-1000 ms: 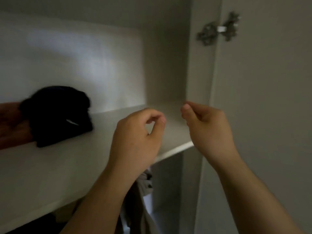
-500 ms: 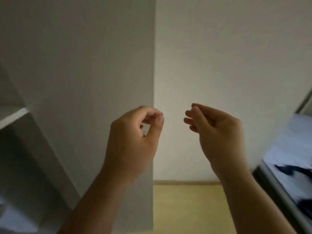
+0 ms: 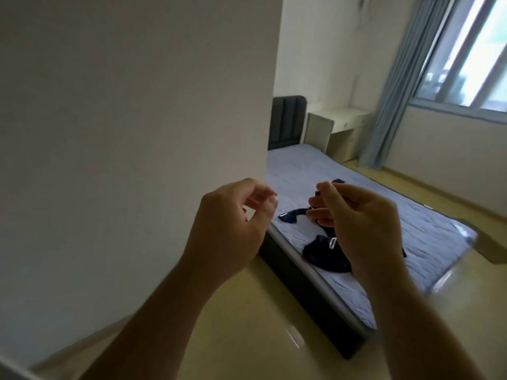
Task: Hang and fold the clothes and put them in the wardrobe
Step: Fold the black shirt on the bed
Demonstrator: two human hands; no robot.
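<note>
Dark clothes (image 3: 325, 256), crumpled, on blue-sheeted bed (image 3: 439, 229)

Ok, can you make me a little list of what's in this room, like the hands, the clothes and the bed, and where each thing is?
left hand: raised, fingers loosely curled, holding nothing
right hand: raised, fingers loosely curled, holding nothing
dark clothes: crumpled on the bed, not folded yet
bed: blue sheet, dark headboard at the far end
white panel: tall, fills the left side
desk: pale, beyond the bed
window: top right, blue curtain beside it
</note>
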